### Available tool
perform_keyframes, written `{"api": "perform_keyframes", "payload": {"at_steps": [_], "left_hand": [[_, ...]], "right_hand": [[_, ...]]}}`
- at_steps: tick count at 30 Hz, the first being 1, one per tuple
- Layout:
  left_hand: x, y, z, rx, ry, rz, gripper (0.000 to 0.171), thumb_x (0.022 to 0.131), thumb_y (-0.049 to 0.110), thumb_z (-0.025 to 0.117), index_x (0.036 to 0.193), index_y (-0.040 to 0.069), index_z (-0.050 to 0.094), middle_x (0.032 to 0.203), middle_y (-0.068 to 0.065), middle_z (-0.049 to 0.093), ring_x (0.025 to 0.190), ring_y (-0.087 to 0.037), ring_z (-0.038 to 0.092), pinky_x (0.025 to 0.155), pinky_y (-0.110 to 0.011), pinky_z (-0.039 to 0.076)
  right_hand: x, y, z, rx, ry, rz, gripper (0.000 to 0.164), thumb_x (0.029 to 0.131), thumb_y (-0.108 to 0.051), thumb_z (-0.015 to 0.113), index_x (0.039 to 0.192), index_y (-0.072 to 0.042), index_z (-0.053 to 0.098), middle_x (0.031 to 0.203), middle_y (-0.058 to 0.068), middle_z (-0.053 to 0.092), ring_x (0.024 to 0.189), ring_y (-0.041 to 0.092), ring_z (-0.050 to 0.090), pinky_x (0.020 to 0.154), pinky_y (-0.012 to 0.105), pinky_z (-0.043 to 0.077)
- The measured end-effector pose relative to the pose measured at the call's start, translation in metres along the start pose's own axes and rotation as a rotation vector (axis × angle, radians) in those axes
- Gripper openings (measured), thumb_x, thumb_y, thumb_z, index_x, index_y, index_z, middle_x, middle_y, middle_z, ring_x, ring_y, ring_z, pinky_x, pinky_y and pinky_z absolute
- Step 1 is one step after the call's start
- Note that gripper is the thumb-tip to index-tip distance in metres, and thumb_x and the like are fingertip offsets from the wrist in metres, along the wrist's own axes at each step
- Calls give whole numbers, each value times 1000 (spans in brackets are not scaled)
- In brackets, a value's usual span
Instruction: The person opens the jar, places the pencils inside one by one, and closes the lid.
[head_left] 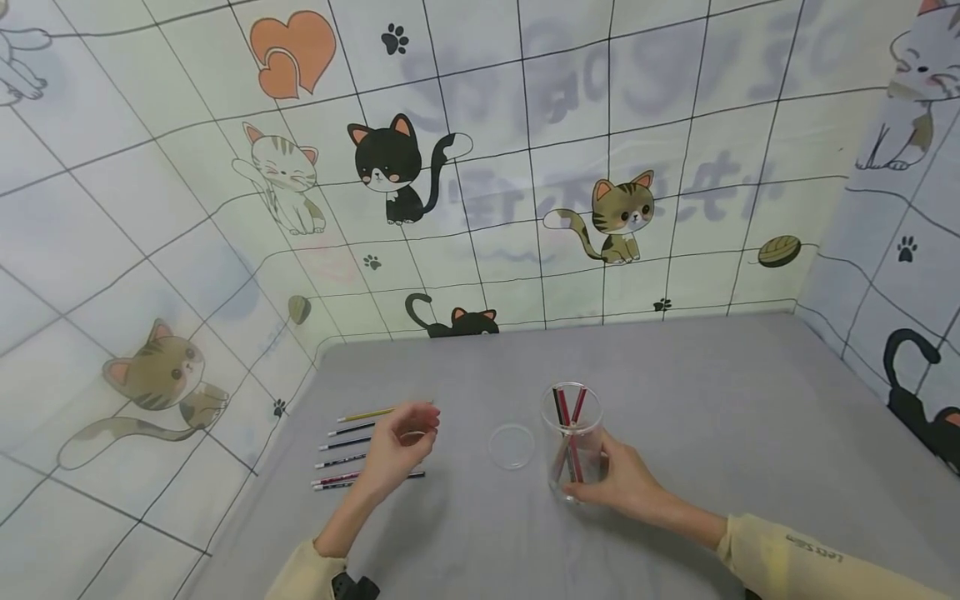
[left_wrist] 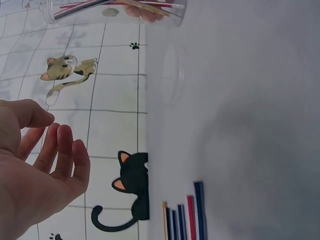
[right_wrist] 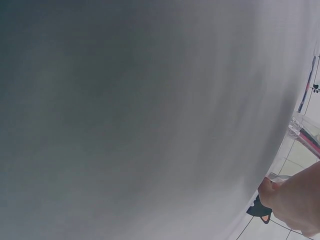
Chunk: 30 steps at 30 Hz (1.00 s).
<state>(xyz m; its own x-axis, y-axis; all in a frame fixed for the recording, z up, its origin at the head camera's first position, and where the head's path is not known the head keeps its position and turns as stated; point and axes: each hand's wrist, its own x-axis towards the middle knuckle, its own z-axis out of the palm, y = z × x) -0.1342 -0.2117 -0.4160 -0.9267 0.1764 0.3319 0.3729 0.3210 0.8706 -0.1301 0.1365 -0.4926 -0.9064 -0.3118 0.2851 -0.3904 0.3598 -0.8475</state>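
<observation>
My right hand (head_left: 618, 477) grips the lower part of a clear jar (head_left: 557, 437) that stands upright, thumb at its front and fingers round the far right side. Several pencils (head_left: 575, 460) lean inside the jar, some red and some dark. Loosely curled, my left hand (head_left: 401, 446) hovers over a row of pencils (head_left: 343, 444) and holds nothing; the left wrist view shows bare space between thumb and fingers (left_wrist: 64, 150). Part of that row is hidden behind the hand. Between the two hands a clear round lid (head_left: 512, 447) lies flat.
A grey cloth (head_left: 712, 400) covers the table. White walls (head_left: 495, 108) printed with cats and grid lines rise at the back and both sides. A dark watch-like band (head_left: 354, 587) sits on the left wrist.
</observation>
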Motion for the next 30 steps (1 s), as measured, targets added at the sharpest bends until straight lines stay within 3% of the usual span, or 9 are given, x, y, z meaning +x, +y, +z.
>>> {"api": "perform_keyframes", "payload": {"at_steps": [7,10,18,24,30], "left_hand": [[-16,-14,-15,-2,26,-6,26,88,-12,67,109,2,68,99,-12,66,92,-26,65,78,-29,57],[-22,-20,-19,6,21,-17,27,87,-13,67,110,2,67,100,-18,66,92,-27,65,80,-32,57],[-33,-30,-26,59,68,-95,28,85,-15,69,105,6,67,99,-7,66,94,-26,65,83,-33,55],[-40,-38,-33,109,101,-168,25,83,-15,70,98,4,66,97,-14,65,93,-23,64,82,-31,54],[-42,-47,-35,96,103,-154,27,80,-19,71,96,4,68,96,-20,67,91,-25,66,83,-36,55]], "right_hand": [[1,-1,-1,2,-1,-16,68,70,-22,92,126,-7,57,117,4,68,109,28,62,91,52,52],[1,-2,-1,0,-7,-17,68,70,-23,92,127,-7,57,117,3,67,109,28,62,91,52,52],[0,-4,-1,-3,-16,-10,70,70,-23,92,129,-7,56,119,4,67,110,28,62,92,52,51],[0,-4,0,-10,-12,-12,69,70,-23,92,127,-7,57,117,4,67,108,27,62,91,53,51],[0,-4,0,-21,2,-19,67,70,-22,92,125,-7,58,115,2,68,105,25,63,91,54,51]]}}
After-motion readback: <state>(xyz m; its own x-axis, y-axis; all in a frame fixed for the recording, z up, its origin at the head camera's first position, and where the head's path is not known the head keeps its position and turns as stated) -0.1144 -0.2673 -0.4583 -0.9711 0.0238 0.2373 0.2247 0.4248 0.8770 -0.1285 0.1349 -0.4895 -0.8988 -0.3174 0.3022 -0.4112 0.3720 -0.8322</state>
